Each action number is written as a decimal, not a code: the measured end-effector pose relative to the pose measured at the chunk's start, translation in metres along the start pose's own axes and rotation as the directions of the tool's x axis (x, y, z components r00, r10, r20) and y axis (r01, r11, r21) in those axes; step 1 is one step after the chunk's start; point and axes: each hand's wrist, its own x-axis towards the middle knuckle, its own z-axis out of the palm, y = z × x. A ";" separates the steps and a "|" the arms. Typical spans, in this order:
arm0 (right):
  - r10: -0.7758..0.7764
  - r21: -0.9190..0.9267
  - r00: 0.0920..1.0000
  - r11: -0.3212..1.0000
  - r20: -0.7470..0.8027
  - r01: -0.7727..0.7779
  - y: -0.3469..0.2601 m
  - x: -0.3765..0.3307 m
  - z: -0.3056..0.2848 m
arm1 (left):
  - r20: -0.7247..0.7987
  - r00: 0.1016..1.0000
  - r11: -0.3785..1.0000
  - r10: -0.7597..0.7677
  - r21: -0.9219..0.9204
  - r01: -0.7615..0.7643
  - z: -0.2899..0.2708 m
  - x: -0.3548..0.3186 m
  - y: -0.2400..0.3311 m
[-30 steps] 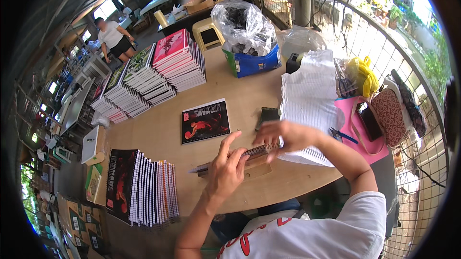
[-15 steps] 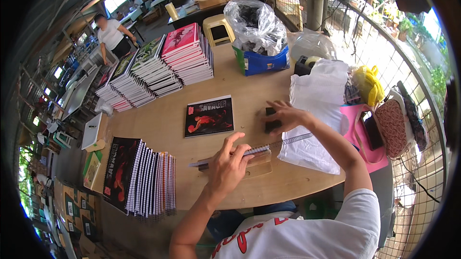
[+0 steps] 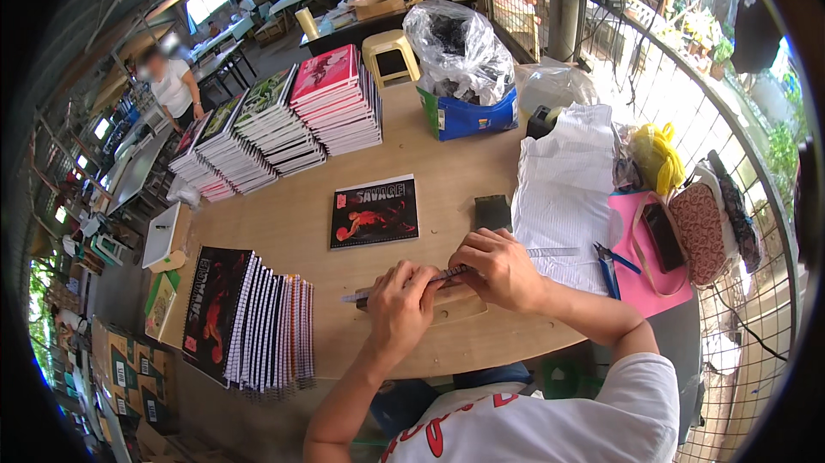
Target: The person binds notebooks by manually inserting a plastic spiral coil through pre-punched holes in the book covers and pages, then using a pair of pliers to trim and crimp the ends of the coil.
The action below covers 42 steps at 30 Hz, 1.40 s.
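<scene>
Reference: black-covered, rectangular paper notebook with a red figure [image 3: 374, 212], lying flat. All places below are from that notebook, as the view runs.

Work is just below it, slightly right: thin grey spiral coil [image 3: 552, 252] meeting a pale, narrow piece seen edge-on [image 3: 351, 297], over a flat tan wooden block [image 3: 464, 309]. The edge-on piece looks like a pad of paper, but the fingers and the angle hide most of it, so can't be sure.

Left hand [image 3: 400, 301], below the notebook: thumb and fingers pinching the edge-on piece. Right hand [image 3: 497, 269], below and right: fingers bunched, pinching the coil; its free end sticks out further right.

Doing this well, my judgement: hold the left pinch firm so sheet edges stay flush. Run the coil in line with that edge; a sagging free end could pull turns out of line. Small finger rolls, light pressure; squeezing may deform the wire. If it binds, back off and realign.

Nearby: small dark rectangular block [image 3: 492, 212] right of the notebook; blue-handled metal pliers [image 3: 609, 277] further right and lower, within reach.
</scene>
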 end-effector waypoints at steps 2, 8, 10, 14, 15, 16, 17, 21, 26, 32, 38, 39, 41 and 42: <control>-0.074 0.008 0.993 0.997 -0.096 0.076 -0.001 0.001 0.004 | -0.004 1.000 1.000 -0.006 -0.009 0.006 0.001 0.001 -0.001; -0.122 -0.105 0.986 0.988 -0.114 0.110 -0.005 0.000 0.008 | 0.018 1.000 1.000 0.000 -0.013 0.001 0.002 -0.005 -0.008; -0.109 -0.009 0.989 0.994 -0.098 0.108 -0.009 0.004 0.010 | 0.024 1.000 1.000 -0.002 -0.010 0.003 0.003 -0.006 -0.008; -0.091 0.017 0.991 0.996 -0.095 0.093 -0.003 -0.002 0.021 | 0.003 0.999 0.999 -0.034 -0.020 0.034 0.007 -0.008 -0.007; -0.124 -0.007 0.985 0.992 -0.122 0.124 -0.003 -0.003 0.022 | -0.008 0.999 0.999 -0.042 -0.016 0.041 0.007 -0.009 -0.007; -0.158 -0.031 0.976 0.987 -0.148 0.155 -0.004 -0.003 0.022 | -0.010 0.999 0.999 -0.045 -0.016 0.045 0.006 -0.008 -0.006; -0.160 -0.030 0.976 0.987 -0.144 0.157 -0.007 -0.002 0.020 | -0.034 0.999 1.000 -0.027 0.008 0.027 0.005 -0.006 -0.005; -0.032 -0.052 0.997 0.998 -0.063 0.029 -0.014 -0.003 0.009 | -0.048 0.998 0.999 -0.036 0.009 0.037 -0.001 -0.007 -0.007; -0.044 -0.098 0.998 0.994 -0.048 0.039 -0.011 -0.008 0.006 | -0.002 1.000 0.998 -0.015 -0.060 0.015 -0.007 -0.001 0.001; -0.056 -0.002 0.969 0.998 -0.240 0.057 -0.001 -0.003 -0.019 | -0.004 0.996 0.994 -0.092 0.052 0.092 -0.001 -0.005 0.002; 0.066 -0.167 0.979 0.985 0.193 -0.034 0.194 -0.010 -0.032 | -0.030 0.988 0.985 -0.151 -0.089 0.148 0.009 0.001 0.007; -0.029 -0.207 0.968 0.975 0.250 0.082 0.197 0.000 -0.013 | 0.002 0.978 0.974 -0.207 -0.098 0.206 0.007 0.001 0.006; -0.144 -0.322 0.926 0.909 0.350 0.263 0.187 0.003 0.017 | -0.048 0.982 0.981 -0.180 -0.081 0.176 0.005 0.001 0.004; -0.150 -0.317 0.926 0.910 0.347 0.267 0.189 0.005 0.021 | -0.083 0.987 0.988 -0.139 -0.073 0.134 0.005 0.001 0.003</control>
